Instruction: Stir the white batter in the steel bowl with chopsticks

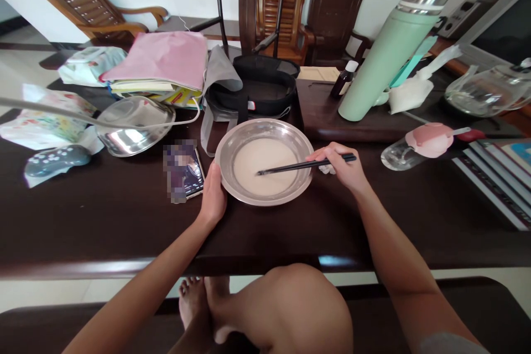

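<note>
On a table (124,232), the left hand (213,193) is bracing a metal bowl (265,199), its grip partly hidden and unclear; the right hand (345,171) is pinching black chopsticks (290,166) in milky liquid (265,152). Low strokes should be sparing the black bag (259,89) beyond.

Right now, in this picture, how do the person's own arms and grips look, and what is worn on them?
The left grip and the right grip are bare hands, without gloves. The left arm is bare as far as it shows; on the right arm, a grey sleeve begins near the picture's bottom edge. No watch or bracelet shows.
</note>
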The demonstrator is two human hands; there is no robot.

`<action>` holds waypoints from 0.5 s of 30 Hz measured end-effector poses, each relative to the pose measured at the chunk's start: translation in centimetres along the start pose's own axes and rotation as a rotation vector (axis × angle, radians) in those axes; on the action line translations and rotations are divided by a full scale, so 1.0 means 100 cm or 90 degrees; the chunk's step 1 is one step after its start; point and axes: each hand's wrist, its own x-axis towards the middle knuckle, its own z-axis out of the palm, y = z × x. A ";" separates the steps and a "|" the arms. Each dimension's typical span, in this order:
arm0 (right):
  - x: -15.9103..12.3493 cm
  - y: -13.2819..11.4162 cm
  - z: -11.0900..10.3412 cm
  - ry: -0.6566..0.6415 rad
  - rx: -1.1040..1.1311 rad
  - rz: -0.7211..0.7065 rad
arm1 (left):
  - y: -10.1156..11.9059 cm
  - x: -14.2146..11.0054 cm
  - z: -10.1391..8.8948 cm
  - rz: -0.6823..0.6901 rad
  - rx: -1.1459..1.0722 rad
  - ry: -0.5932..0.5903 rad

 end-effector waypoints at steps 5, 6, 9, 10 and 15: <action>-0.001 -0.001 -0.003 0.052 0.014 -0.012 | -0.002 0.000 0.000 0.006 0.020 -0.006; -0.001 0.000 -0.003 0.054 0.032 -0.012 | -0.002 0.000 -0.001 0.008 0.024 -0.007; -0.001 0.000 -0.001 0.018 0.041 -0.010 | -0.002 0.000 -0.002 0.009 0.037 -0.003; -0.001 0.000 0.000 0.003 0.027 -0.009 | -0.002 0.000 -0.002 0.011 0.041 0.000; 0.000 -0.003 -0.001 0.045 0.017 -0.014 | 0.002 0.000 0.000 0.015 0.037 0.001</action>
